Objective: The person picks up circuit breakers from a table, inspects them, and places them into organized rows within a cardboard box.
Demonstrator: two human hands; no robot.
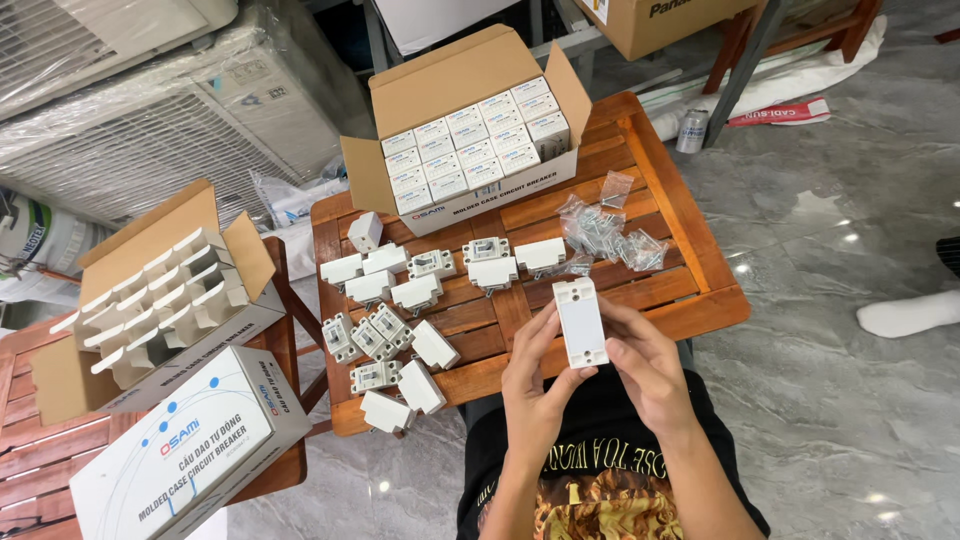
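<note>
Grey marble floor surrounds a small slatted wooden table [690, 290]. Over its near edge, both hands hold a white breaker [581, 322]: a flat oblong plastic block, plain back up, with small holes near each end. The left hand [535, 385] grips its left side, thumb along the long edge; the right hand [645, 365] closes on its right side, fingers curled behind it. More breakers [400, 330] lie scattered on the table just left of the hands, and clear screw bags [610, 235] lie beyond. At the far edge stands an open carton [470, 140] of small boxes.
</note>
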